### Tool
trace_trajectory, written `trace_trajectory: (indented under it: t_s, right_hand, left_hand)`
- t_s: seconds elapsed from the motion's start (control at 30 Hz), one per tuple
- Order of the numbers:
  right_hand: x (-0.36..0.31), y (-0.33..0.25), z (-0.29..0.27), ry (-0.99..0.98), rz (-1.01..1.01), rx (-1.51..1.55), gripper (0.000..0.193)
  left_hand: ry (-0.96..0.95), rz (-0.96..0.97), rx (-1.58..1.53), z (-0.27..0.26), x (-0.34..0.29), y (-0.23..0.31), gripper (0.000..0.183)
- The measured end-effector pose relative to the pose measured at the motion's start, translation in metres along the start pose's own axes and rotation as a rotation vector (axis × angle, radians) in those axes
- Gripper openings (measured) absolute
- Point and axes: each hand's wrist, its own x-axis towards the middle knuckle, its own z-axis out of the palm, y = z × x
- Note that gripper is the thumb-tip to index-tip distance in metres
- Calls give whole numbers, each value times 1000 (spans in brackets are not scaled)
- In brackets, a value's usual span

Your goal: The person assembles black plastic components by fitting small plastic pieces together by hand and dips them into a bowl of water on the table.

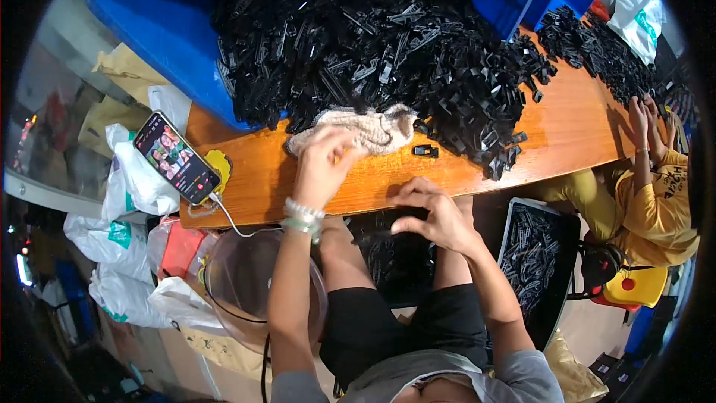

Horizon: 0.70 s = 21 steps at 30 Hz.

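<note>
A large heap of small black plastic parts (358, 45) spreads over the wooden table (567, 119) in front of me. My left hand (326, 164), with bracelets at the wrist, hovers at the near edge of a crumpled beige cloth (373, 130); its fingertips are blurred, and whether they pinch anything cannot be made out. To the right, my right hand (436, 216) is over the table's front edge, thumb and fingers apart. A dark, blurred piece shows just below its thumb, apparently loose. One single black plastic part (425, 151) lies between the cloth and the heap's right side.
Blue bins (149, 22) stand behind the heap. A phone (177, 157) with a white cable leans at the table's left end. Below are a clear round tub (261, 276) and a black tray (533, 254) of parts. Another person in yellow (656, 201) works at right.
</note>
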Motion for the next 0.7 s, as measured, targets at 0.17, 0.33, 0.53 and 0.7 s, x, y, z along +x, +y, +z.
trace_trajectory:
  t_s: [0.17,0.33,0.53,0.7]
  right_hand:
    - [5,12,-11,433,135,-208,12]
    - [19,22,-4,515,40,-400,16]
    - [28,46,-2,551,14,-511,21]
    - [35,43,-3,608,33,-518,16]
  left_hand:
    - [236,197,281,38,78,27,30]
    - [264,54,367,45,110,19,26]
    - [279,29,-121,23,70,-3,18]
    - [77,-468,-837,-29,-24,10,15]
